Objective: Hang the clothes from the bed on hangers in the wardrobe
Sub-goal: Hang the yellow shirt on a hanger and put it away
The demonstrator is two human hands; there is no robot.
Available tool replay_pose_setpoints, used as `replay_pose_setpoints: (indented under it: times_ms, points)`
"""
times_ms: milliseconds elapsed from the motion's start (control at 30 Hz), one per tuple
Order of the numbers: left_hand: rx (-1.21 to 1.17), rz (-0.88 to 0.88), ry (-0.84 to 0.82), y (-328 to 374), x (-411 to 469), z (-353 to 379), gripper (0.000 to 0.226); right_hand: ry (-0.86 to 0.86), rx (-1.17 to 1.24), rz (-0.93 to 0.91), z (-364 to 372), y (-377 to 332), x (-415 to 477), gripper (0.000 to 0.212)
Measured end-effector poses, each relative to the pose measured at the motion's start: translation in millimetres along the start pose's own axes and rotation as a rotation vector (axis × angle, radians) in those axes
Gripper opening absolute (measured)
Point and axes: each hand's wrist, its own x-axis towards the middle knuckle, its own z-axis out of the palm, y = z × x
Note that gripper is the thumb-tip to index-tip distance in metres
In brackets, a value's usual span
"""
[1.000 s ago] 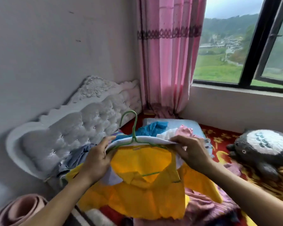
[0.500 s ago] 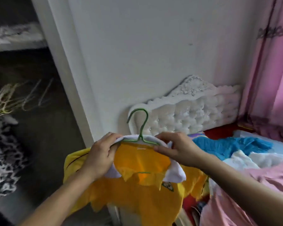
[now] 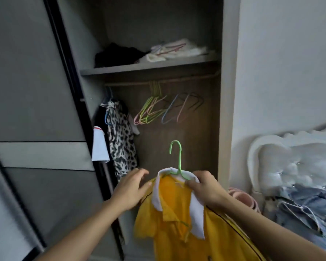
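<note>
now, head view: a person faces an open wardrobe, both bare forearms reaching forward.
task thing: a yellow shirt with a white collar [image 3: 177,213] is draped on a green wire hanger [image 3: 178,159], held up in front of the grey wardrobe [image 3: 225,110], lower than its rail; the shirt body hangs down between the arms.
hanger hook: upright, free in the air, not yet on the brown rail [image 3: 177,81].
right hand [image 3: 205,189]: fingers and thumb curled, pinching the white collar and the hanger's shoulder under it.
left hand [image 3: 130,191]: fingers spread and relaxed, holding nothing, just beside the shirt's other shoulder; whether the fingertips touch the cloth i cannot tell.
on the rail: a bunch of empty pastel wire hangers [image 3: 151,110] near the middle; at the left end a leopard-print garment [image 3: 122,144] and, beside it, a dark garment with a white sleeve [image 3: 100,146].
shelf above the rail [image 3: 149,67]: a black folded cloth [image 3: 117,55] on the left, a white folded cloth [image 3: 177,50] on the right.
left side: grey sliding door [image 3: 36,91].
right side: white tufted headboard [image 3: 290,162], with blue denim clothes [image 3: 309,208] heaped below it.
</note>
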Motion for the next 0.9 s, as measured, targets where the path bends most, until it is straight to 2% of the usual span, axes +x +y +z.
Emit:
replay_pose_setpoints:
  times_ms: [233,400,533,633,900]
  points:
    - [0.002,-0.190,0.024,-113.8,10.4,-19.4,0.026,0.023,0.316,0.210,67.4,-50.6,110.9,0.023]
    - [-0.012,-0.273,0.023,-172.4,41.2,-21.9,0.022,0.053,0.458,0.216,94.4,-96.0,208.1,0.028]
    - [0.056,-0.289,0.101,-213.7,95.6,-38.1,0.027,0.037,0.475,0.185,107.8,-122.5,305.5,0.025]
    - [0.113,-0.293,0.149,-237.3,147.4,-59.0,0.029,0.046,0.484,0.163,107.0,-144.9,383.5,0.046]
    - [0.149,-0.233,0.258,-280.2,258.7,-91.3,0.030,0.228,0.429,0.092,94.1,-190.3,569.4,0.040]
